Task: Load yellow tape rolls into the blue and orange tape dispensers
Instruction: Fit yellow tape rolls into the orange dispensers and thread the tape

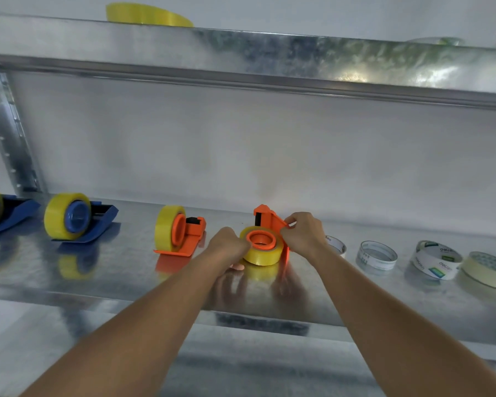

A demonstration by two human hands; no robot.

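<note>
An orange tape dispenser (269, 222) lies on its side on the metal shelf (126, 276), with a yellow tape roll (262, 255) around its orange hub. My left hand (226, 243) grips the roll's left side. My right hand (304, 232) pinches the dispenser's orange frame at the right. Left of them stands a second orange dispenser (184, 234) upright, holding a yellow roll. Two blue dispensers (80, 220) (3, 209) at the far left each carry a yellow roll.
Right of my hands lie several other rolls: a white one partly hidden (337, 245), a clear one (377, 255), a printed white one (437, 259) and a cream masking roll (488, 269). A yellow roll (146, 14) lies on the shelf above. The shelf's front edge is near.
</note>
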